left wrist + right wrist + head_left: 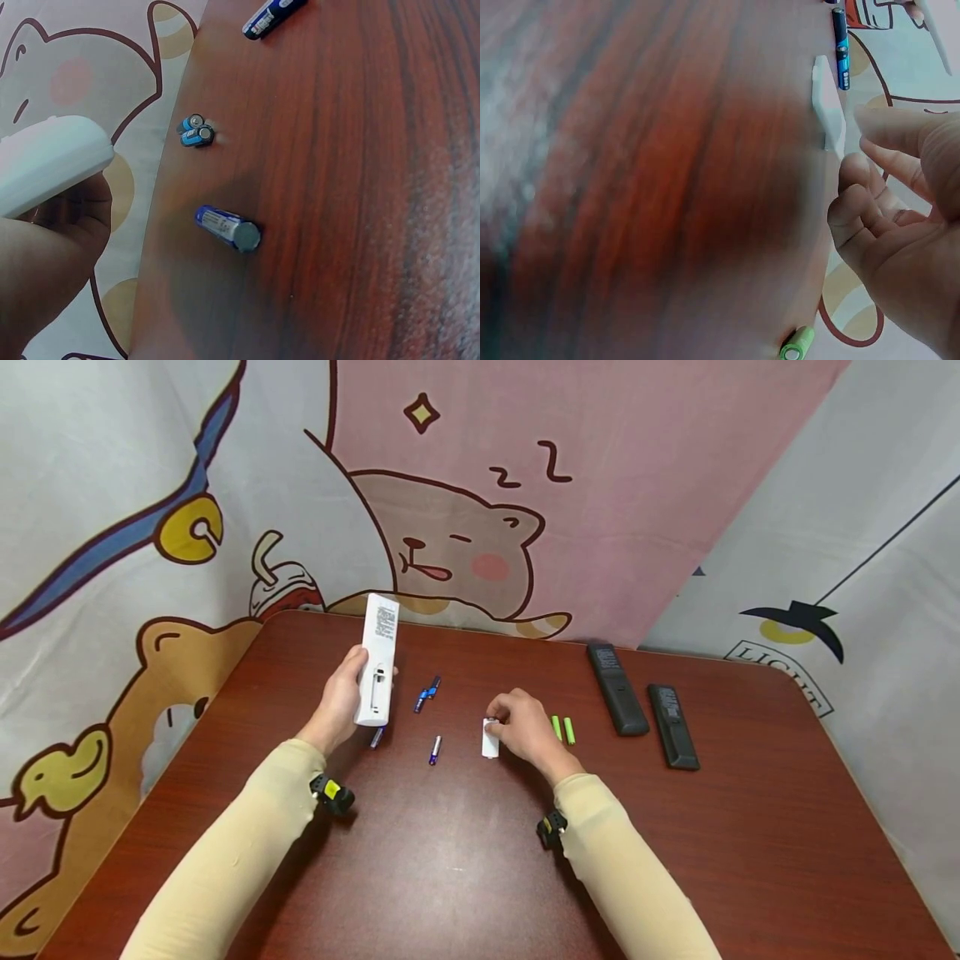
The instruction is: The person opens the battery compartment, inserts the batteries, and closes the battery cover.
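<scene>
At far left, a cartoon-print cloth [450,543], showing a yellow duck and a sleeping bear, hangs behind a reddish-brown counter [450,860]. The person's left hand [339,703] grasps a white remote [381,643] raised above the counter, its back showing a printed label and an uncovered battery slot [378,689]. Just below the remote lies a blue battery [377,738]; next, slightly farther back, two bright-blue batteries [427,694] lie touching, and nearer the person is a purple-and-silver battery [435,750]. Right of these, a small white cover [490,745] lies on the counter under the fingertips of the right hand [531,731], which is loosely bent and grips nothing visible; whether it touches the cover is hard to tell. Just beyond that hand are two green batteries [569,731] side by side, then two black remotes [618,689], lying apart at an angle.
</scene>
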The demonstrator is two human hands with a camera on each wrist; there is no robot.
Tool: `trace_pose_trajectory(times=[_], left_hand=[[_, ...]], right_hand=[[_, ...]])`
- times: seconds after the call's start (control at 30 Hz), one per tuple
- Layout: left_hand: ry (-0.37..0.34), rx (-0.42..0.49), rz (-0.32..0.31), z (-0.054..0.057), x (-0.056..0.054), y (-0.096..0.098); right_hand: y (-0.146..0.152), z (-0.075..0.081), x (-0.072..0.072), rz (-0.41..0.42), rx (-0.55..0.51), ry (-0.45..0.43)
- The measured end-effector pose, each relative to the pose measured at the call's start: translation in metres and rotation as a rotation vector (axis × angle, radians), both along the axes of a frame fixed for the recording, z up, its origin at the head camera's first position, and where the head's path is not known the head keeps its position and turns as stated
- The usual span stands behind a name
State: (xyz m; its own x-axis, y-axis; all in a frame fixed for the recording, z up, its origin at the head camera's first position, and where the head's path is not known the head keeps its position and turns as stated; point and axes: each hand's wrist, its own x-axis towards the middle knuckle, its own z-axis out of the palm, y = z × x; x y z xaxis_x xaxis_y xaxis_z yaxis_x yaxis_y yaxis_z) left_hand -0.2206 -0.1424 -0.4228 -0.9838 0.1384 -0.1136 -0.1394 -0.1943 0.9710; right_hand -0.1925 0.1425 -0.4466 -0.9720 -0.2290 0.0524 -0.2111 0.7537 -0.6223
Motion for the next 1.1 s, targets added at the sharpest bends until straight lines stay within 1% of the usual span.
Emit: trace_pose_trajectory(times=[0.13, 0.37, 0.5, 0.63, 0.8, 0.93, 1.1], left_hand=[[-0.009, -0.004, 0.001, 0.0, 0.0, 0.001], [-0.002, -0.002, -0.012, -0.001, 0.001, 0.001], [-0.005, -0.014, -0.012, -0.003, 0.001, 0.001], [0.0, -0.004, -0.013, -0.006, 0.0, 0.001], [0.007, 0.014, -0.005, -0.007, 0.0, 0.002], [0.003, 0.024, 0.001, -0.007, 0.001, 0.004], [-0.005, 0.034, -0.002, -0.007, 0.001, 0.004]], right_hand=[[-0.003, 0.001, 0.002, 0.033, -0.016, 0.029], [-0.013, 0.005, 0.007, 0.09, -0.026, 0.035], [-0.019, 0.005, 0.01, 0.129, -0.028, 0.051], [-0.023, 0.004, 0.012, 0.162, -0.017, 0.072], [-0.028, 0.007, 0.015, 0.195, 0.008, 0.061], [-0.032, 0.008, 0.016, 0.216, 0.001, 0.054], [-0.037, 0.008, 0.017, 0.263, -0.006, 0.037]])
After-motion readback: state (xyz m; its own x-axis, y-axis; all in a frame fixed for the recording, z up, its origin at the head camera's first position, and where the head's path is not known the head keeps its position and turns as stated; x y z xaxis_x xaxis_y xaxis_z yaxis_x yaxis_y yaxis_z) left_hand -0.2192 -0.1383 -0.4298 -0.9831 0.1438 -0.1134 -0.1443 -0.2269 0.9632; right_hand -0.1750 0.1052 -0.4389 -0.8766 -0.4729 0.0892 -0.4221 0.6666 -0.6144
